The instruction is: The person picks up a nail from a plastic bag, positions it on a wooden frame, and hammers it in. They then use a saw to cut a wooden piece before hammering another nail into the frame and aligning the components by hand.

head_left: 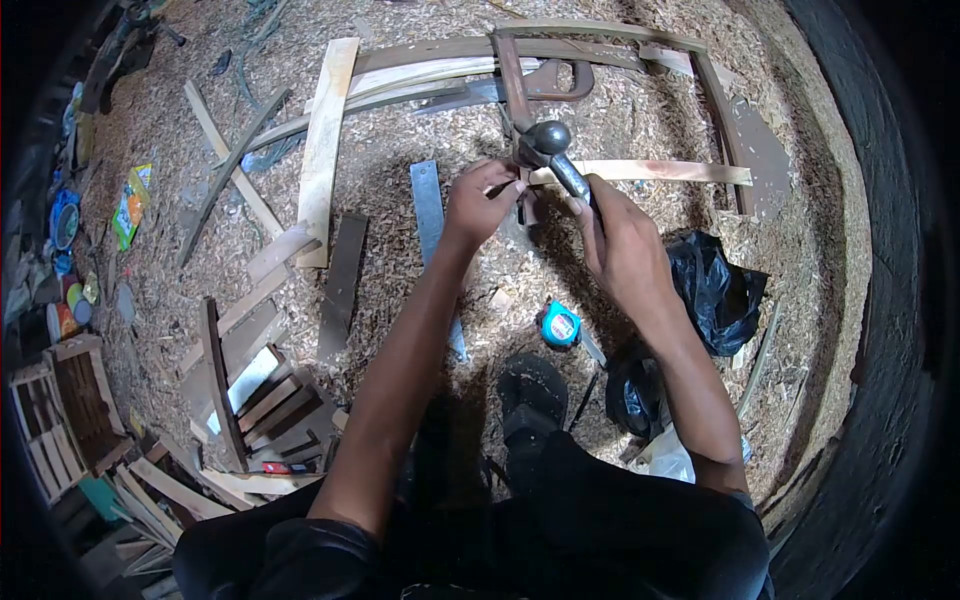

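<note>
My right hand (628, 240) is closed around the handle of a ball-peen hammer (546, 140). The hammer's metal head is over the lower left corner of a wooden frame (513, 85), where a pale slat (650, 171) meets the darker upright. At that same corner, just left of the hammer head, my left hand (480, 205) has its thumb and fingers pinched together. Whatever they pinch is too small or hidden to make out. The frame lies flat on the shavings.
A handsaw (562, 82) lies behind the frame's upright. A steel ruler (426, 205) passes beneath my left arm. Nearer my foot are a blue tape measure (560, 325) and a black plastic bag (715, 295). Loose boards (328, 150) and a wooden crate (75, 400) are at left.
</note>
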Tool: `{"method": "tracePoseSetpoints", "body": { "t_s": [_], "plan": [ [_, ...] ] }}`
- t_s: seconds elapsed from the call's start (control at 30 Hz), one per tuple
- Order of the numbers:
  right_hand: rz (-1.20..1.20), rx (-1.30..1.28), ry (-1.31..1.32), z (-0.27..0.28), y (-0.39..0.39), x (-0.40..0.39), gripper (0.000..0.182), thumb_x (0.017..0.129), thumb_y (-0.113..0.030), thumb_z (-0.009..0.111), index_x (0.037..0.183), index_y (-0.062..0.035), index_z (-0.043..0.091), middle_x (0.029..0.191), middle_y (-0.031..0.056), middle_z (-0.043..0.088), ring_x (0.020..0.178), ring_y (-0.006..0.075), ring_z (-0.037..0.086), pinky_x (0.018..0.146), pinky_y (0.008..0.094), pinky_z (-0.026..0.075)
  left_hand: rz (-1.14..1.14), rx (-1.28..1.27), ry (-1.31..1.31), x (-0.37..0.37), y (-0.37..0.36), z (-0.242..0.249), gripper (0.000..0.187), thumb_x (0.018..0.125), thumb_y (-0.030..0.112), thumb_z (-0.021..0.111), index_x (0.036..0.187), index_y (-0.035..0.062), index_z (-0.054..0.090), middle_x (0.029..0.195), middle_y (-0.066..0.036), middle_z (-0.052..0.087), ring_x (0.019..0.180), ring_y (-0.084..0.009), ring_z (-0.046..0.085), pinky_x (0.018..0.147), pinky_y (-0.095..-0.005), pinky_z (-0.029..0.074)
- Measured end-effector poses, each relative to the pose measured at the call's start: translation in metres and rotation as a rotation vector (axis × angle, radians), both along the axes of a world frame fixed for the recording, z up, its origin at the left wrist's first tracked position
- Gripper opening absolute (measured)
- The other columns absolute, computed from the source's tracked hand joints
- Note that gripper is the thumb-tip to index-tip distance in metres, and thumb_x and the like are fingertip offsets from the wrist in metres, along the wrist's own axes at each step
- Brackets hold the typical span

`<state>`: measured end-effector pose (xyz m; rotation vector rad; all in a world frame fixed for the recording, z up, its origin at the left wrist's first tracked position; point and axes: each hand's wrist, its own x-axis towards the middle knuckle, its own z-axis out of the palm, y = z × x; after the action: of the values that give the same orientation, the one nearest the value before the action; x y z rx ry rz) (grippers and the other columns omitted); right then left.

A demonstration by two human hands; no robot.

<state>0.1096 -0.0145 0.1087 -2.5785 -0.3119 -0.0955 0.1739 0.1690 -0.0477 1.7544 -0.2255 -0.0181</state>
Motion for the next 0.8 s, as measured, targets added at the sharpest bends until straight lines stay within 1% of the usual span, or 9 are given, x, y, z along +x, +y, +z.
{"method": "tracePoseSetpoints", "body": {
  "t_s": [0.1, 0.2, 0.3, 0.4, 0.5, 0.6, 0.7, 0.8],
  "plan": [
    [-0.004, -0.046, 0.015, -0.009, -0.002, 0.001, 0.033, 0.1, -0.016, 0.058, 0.125, 0.0052, 0.056, 0.093, 0.0299, 0.067, 0.079, 0.0479, 0.068, 0.068, 0.0538, 0.056, -0.048, -0.358, 0.462, 0.006, 0.0, 0.012, 0.022, 0.087, 0.005, 0.071, 0.108, -0.0009, 0.07, 0.098, -0.007, 0.071, 0.085, -0.0162, 0.072, 0.079, -0.0305, 0.055],
    [-0.015, -0.064, 0.015, -0.015, -0.002, 0.002, 0.034, 0.1, -0.016, 0.058, 0.126, 0.0051, 0.056, 0.091, 0.0295, 0.067, 0.077, 0.0466, 0.069, 0.065, 0.0533, 0.057, -0.028, -0.33, 0.642, 0.013, 0.001, 0.023, 0.025, 0.088, 0.006, 0.07, 0.112, 0.0005, 0.07, 0.101, -0.007, 0.072, 0.083, -0.0168, 0.073, 0.078, -0.0321, 0.057],
    [-0.012, -0.073, 0.0, -0.018, -0.003, 0.001, 0.034, 0.1, -0.017, 0.058, 0.126, 0.0053, 0.056, 0.09, 0.0293, 0.067, 0.075, 0.0462, 0.069, 0.064, 0.0526, 0.057, -0.011, -0.284, 0.646, 0.013, -0.002, 0.029, 0.027, 0.087, 0.007, 0.07, 0.114, 0.0016, 0.07, 0.103, -0.008, 0.072, 0.086, -0.0181, 0.073, 0.08, -0.0341, 0.058],
    [-0.013, -0.067, 0.004, -0.018, -0.002, 0.001, 0.035, 0.1, -0.017, 0.058, 0.126, 0.0053, 0.056, 0.09, 0.0294, 0.067, 0.076, 0.0464, 0.069, 0.065, 0.0527, 0.057, 0.043, -0.426, 0.679, 0.009, -0.007, 0.021, 0.028, 0.089, 0.007, 0.069, 0.116, 0.0019, 0.068, 0.103, -0.008, 0.072, 0.089, -0.0198, 0.072, 0.081, -0.0356, 0.059],
    [-0.019, -0.071, 0.023, -0.016, -0.002, 0.002, 0.035, 0.1, -0.017, 0.058, 0.127, 0.0054, 0.056, 0.091, 0.0297, 0.067, 0.077, 0.0467, 0.069, 0.066, 0.053, 0.057, 0.066, -0.452, 0.681, 0.007, -0.009, 0.018, 0.025, 0.09, 0.007, 0.068, 0.114, 0.0015, 0.067, 0.105, -0.008, 0.072, 0.091, -0.0203, 0.071, 0.081, -0.0375, 0.059],
    [-0.023, -0.076, 0.027, -0.017, -0.002, 0.0, 0.035, 0.1, -0.017, 0.057, 0.127, 0.0056, 0.056, 0.091, 0.0301, 0.067, 0.078, 0.0471, 0.069, 0.068, 0.0533, 0.057, 0.113, -0.398, 0.659, 0.007, -0.012, 0.021, 0.021, 0.091, 0.008, 0.067, 0.109, -0.0004, 0.066, 0.106, -0.01, 0.071, 0.093, -0.0211, 0.071, 0.081, -0.0391, 0.06],
    [-0.027, -0.068, 0.018, -0.017, -0.001, 0.001, 0.034, 0.101, -0.017, 0.057, 0.127, 0.0056, 0.056, 0.091, 0.0304, 0.067, 0.079, 0.0474, 0.069, 0.069, 0.0533, 0.057, 0.188, -0.368, 0.679, 0.008, -0.013, 0.022, 0.021, 0.09, 0.011, 0.069, 0.107, -0.0018, 0.065, 0.108, -0.01, 0.07, 0.093, -0.0212, 0.07, 0.08, -0.0404, 0.061],
    [-0.016, -0.048, 0.006, -0.014, -0.002, 0.002, 0.033, 0.1, -0.016, 0.057, 0.126, 0.0058, 0.056, 0.091, 0.0304, 0.067, 0.079, 0.0474, 0.069, 0.07, 0.0533, 0.057, 0.108, -0.412, 0.669, 0.009, -0.015, 0.018, 0.027, 0.09, 0.014, 0.071, 0.11, -0.0023, 0.064, 0.107, -0.011, 0.071, 0.093, -0.0206, 0.07, 0.08, -0.0402, 0.061]
  ]
}}
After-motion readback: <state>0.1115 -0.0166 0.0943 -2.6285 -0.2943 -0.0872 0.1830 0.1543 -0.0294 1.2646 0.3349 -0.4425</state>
